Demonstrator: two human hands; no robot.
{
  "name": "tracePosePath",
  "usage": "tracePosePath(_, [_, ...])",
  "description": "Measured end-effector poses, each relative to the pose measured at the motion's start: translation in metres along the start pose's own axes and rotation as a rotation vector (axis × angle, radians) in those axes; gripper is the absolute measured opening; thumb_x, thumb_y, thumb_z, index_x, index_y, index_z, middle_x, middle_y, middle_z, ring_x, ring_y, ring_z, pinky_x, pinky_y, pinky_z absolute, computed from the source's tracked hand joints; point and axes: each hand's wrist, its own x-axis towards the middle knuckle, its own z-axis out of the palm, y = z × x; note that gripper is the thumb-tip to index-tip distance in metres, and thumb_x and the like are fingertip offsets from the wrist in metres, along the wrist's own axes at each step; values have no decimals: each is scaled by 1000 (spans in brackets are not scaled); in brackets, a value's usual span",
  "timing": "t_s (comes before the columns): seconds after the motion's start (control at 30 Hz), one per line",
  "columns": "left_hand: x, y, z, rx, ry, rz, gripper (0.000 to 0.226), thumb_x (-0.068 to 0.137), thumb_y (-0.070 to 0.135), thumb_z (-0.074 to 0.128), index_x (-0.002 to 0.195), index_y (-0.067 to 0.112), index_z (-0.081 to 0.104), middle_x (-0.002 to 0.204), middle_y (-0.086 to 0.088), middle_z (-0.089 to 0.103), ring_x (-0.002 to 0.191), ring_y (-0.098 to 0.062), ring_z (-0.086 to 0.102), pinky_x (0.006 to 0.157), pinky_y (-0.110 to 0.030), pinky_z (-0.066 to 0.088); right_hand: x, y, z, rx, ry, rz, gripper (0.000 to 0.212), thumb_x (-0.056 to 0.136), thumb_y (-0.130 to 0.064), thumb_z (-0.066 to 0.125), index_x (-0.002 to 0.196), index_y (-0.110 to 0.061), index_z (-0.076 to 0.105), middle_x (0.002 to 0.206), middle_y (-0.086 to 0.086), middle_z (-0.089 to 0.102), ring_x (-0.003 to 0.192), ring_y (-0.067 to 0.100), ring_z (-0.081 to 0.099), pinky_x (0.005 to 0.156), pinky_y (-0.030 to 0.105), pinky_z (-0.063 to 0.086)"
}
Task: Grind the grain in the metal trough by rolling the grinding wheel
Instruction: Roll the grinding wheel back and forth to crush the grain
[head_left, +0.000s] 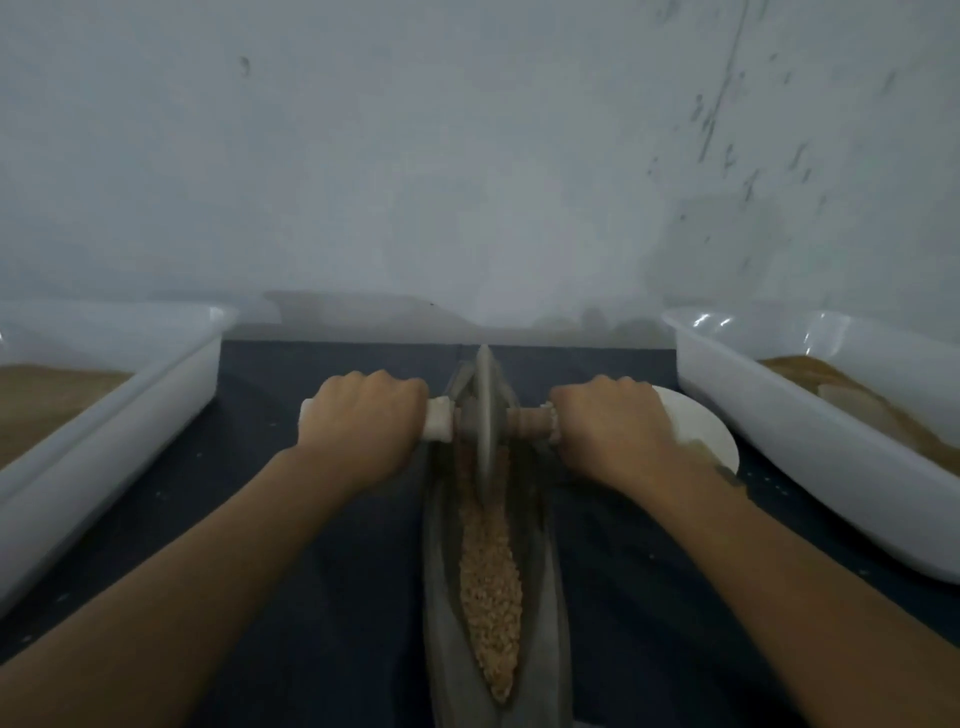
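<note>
No readable writing or brand marks on anything in view.

Your left hand (363, 421) is wrapped around the left handle (437, 426) of the grinding wheel (485, 415), fingers curled over the top, knuckles up, gripping it. A pale stub of the handle sticks out on each side of that fist. Your right hand (608, 426) mirrors it: fingers closed around the right handle (527, 422), back of the hand facing up, with the brownish ribbed part of the shaft showing between hand and wheel. Both forearms run in from the bottom corners, fairly straight, converging on the axle, wrists level with each other.

The wheel stands upright on edge in the metal trough (441, 597), at its far end, close to the wall (467, 156). It looks slightly motion-blurred. The trough is long and boat-shaped, running straight away from you down the middle of the dark tabletop (337, 597). The grain (491, 587) lies in the trough's groove, a tan strip from the wheel's contact point back to the near tip.

On your left sits a white plastic tray (130, 410) holding brown material; I can't tell what kind. On your right, a second white tray (810, 441) with similar brown contents. A white plate (701, 426) lies between the right tray and your right hand, partly hidden behind the hand.
</note>
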Motion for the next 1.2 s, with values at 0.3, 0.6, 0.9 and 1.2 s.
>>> tracePosePath(0.3, [-47,-2,-16,-95,-129,46,28,79,44,59,81,36,32,64,12,35,57,-8,39,54,-26,29,-51,-4,-24,5,-7,-178,30,78,-29,64,70,-27,35,60,-4,44,54,20,43,50,30,27])
tracePosePath(0.6, [-31,-4,-2,-41,-56,13,26,76,50,57,81,38,35,63,10,39,58,-8,46,49,-26,27,-34,-5,-21,40,-48,-96,23,81,-30,61,74,-27,40,75,1,58,70,26,58,57,32,31])
tracePosePath(0.9, [-28,-2,-1,-103,-82,-4,25,80,47,55,84,36,33,74,11,49,67,-9,51,59,-27,35,-29,-8,-23,34,-57,-107,19,83,-27,62,81,-25,43,81,1,61,70,25,57,58,32,30])
tracePosePath(1.2, [-58,0,-18,-138,-181,-23,23,75,56,47,84,38,34,77,9,45,85,-9,59,62,-28,34,-49,-10,-41,73,-151,-170,12,84,-30,62,83,-24,52,77,-1,56,65,18,47,63,31,32])
